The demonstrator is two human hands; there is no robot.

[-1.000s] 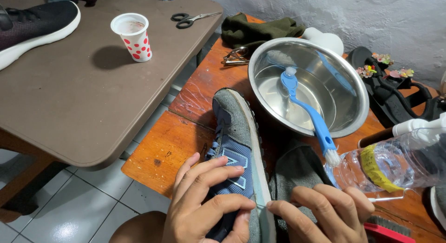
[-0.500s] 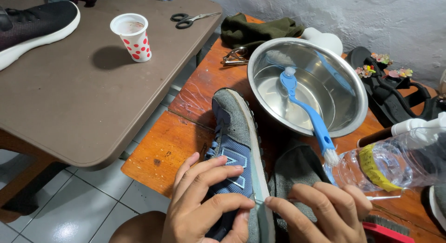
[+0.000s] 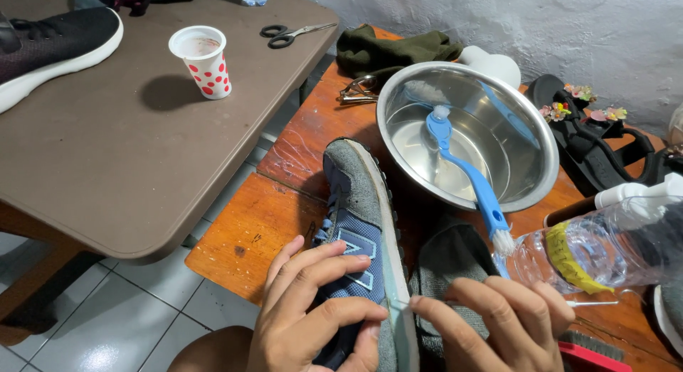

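Gripping a blue-and-grey sneaker [image 3: 363, 230] near the bottom of the head view, the left hand [image 3: 313, 319] has its fingers [image 3: 320, 262] curled over the shoe's blue side panel, with the thumb pressed against the edge of the sole. The sneaker lies on its side on the orange wooden counter [image 3: 249, 230], toe pointing far, heel toward the person. The right hand [image 3: 498, 322] sits just right of the sole, its fingers bent and closed in a pinch on a thin white stick [image 3: 590, 303] whose end juts out to the right; its other end seems to meet the sole's edge, though that contact is too small to make out. A dark grey cloth [image 3: 448, 254] lies under the right hand, beside the shoe.

Farther back on the same counter stands a steel bowl [image 3: 526, 141], with a blue brush [image 3: 462, 169] resting in it, its white-bristled end hanging over the near rim. A clear plastic bottle [image 3: 605, 247] lies on its side at the right. Black sandals [image 3: 590, 141] with small flowers sit at the far right, and a dark green cloth [image 3: 391, 48] lies beyond the bowl.

On the brown counter [image 3: 107, 158] at left stand a white cup with red dots [image 3: 203, 59], scissors [image 3: 292, 34] and a black shoe with a white sole [image 3: 50, 48].
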